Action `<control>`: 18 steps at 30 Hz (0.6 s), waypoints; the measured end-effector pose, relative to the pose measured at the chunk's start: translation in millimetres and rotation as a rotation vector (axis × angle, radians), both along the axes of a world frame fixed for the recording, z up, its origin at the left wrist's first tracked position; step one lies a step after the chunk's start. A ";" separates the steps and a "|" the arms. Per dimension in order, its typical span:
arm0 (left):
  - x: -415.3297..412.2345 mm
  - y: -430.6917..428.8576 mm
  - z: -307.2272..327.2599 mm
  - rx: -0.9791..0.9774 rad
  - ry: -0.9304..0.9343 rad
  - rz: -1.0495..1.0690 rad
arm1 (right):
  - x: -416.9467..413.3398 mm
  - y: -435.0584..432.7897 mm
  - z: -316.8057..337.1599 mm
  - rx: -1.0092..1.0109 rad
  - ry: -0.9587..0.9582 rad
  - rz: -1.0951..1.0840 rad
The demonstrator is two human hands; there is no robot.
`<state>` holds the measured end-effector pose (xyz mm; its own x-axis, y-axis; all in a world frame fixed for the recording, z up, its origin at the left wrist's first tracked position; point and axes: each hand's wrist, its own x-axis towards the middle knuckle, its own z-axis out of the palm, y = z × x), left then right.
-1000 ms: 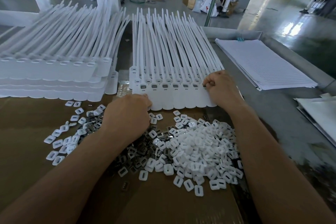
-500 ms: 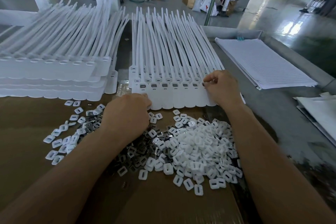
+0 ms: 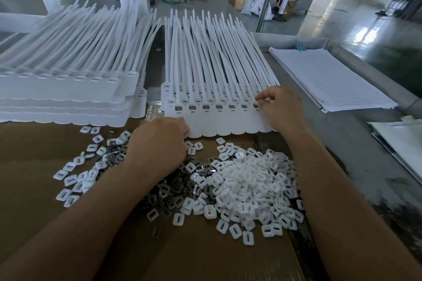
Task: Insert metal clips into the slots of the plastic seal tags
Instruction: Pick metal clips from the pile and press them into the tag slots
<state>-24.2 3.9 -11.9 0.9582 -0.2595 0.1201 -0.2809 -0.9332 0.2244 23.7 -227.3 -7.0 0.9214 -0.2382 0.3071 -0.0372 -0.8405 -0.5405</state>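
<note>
A row of white plastic seal tags [image 3: 219, 118] lies flat ahead of me, long tails pointing away, with grey metal clips showing in several slots. My right hand [image 3: 282, 109] hovers over the rightmost tag head, thumb and forefinger pinched together at its slot; what they pinch is too small to tell. My left hand [image 3: 159, 143] lies knuckles up at the row's near left corner, fingers curled under and hidden. Dark metal clips [image 3: 173, 189] are heaped below it, mixed with white plastic caps [image 3: 253, 180].
A tall stack of more white seal tags [image 3: 68, 89] fills the left. Brown cardboard [image 3: 201, 258] covers the near table. Lined paper sheets [image 3: 328, 77] lie at the right, more sheets [image 3: 402, 141] at the far right edge. A fan stand [image 3: 262, 13] rises behind.
My right hand has opened from a tight fist on the rightmost tag into a fingertip pinch and lifted slightly. My left hand has stayed at the row's near left corner.
</note>
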 end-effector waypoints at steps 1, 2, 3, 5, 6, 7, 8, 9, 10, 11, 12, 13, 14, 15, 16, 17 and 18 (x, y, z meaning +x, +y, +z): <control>0.0 -0.1 -0.3 -0.001 -0.002 0.000 | -2.0 1.8 3.7 0.016 -0.006 0.025; 0.0 -0.2 -0.5 -0.001 -0.008 0.000 | -4.9 4.7 8.1 0.062 -0.005 0.077; 0.1 0.0 -0.8 0.001 -0.014 0.000 | -9.1 8.8 13.1 0.128 0.007 0.151; 0.4 -0.1 -1.4 0.000 -0.022 0.002 | -20.2 19.2 22.4 0.207 0.064 0.323; 0.8 0.1 -1.6 0.002 -0.024 0.001 | -26.1 25.4 25.9 0.203 0.113 0.405; 1.3 0.2 -1.7 0.007 -0.027 0.000 | -31.3 32.0 28.1 0.190 0.171 0.480; 1.6 0.4 -1.9 0.012 -0.029 -0.001 | -35.6 38.2 29.3 0.173 0.230 0.548; 1.8 0.5 -1.9 0.013 -0.032 -0.001 | -39.0 43.7 29.6 0.148 0.282 0.607; 1.6 0.5 -1.9 0.011 -0.034 0.000 | -41.6 48.2 29.5 0.114 0.325 0.659; 1.2 0.5 -1.8 0.009 -0.036 0.001 | -43.5 52.0 29.0 0.079 0.366 0.697; 1.0 0.3 -1.7 0.009 -0.038 0.002 | -45.2 55.2 28.5 0.051 0.403 0.720; 0.7 0.2 -1.8 0.011 -0.038 0.000 | -46.5 57.5 27.7 0.028 0.433 0.731; 0.8 -0.2 -2.0 0.016 -0.036 -0.004 | -47.4 59.0 26.7 0.005 0.452 0.739; 1.2 -0.1 -2.4 0.021 -0.034 -0.008 | -47.9 60.4 25.8 -0.019 0.466 0.744; 1.5 0.1 -2.7 0.021 -0.032 -0.007 | -48.4 61.6 24.9 -0.040 0.480 0.747; 1.7 0.4 -2.8 0.016 -0.031 -0.002 | -48.7 62.7 24.3 -0.057 0.497 0.748; 1.5 0.4 -2.7 0.011 -0.029 0.003 | -49.0 63.2 24.0 -0.072 0.513 0.745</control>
<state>-22.7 4.3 -14.5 0.9552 -0.2582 0.1449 -0.2844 -0.9364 0.2056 -25.3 -164.1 16.9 0.8570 0.4780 -0.1923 0.3078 -0.7743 -0.5529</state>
